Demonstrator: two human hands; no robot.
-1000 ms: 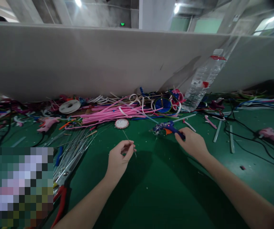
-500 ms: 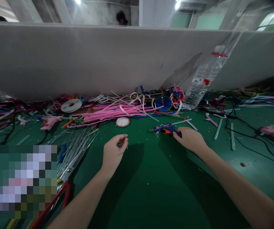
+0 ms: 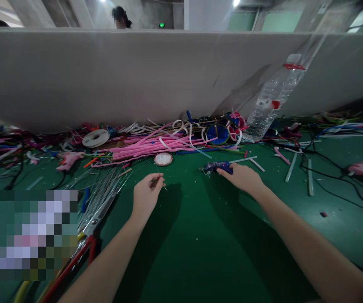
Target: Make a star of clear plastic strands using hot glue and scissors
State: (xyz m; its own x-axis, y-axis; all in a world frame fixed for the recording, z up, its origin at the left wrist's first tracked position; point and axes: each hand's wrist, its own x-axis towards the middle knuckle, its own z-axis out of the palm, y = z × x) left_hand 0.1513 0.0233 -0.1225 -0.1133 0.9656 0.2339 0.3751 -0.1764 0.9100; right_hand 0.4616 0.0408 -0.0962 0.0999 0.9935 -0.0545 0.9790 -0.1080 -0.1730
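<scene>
Scissors (image 3: 94,221) lie left of the left hand (image 3: 144,195).

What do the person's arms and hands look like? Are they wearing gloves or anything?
No gloves! The left hand and right hand are both bare. The left forearm and right forearm are slim, and no sleeve covers the parts we see. No watch or bracelet shows on either wrist. The fingers look too small to check for rings.

the glue gun (image 3: 216,167) is dark blue, the table (image 3: 197,261) green.
</scene>
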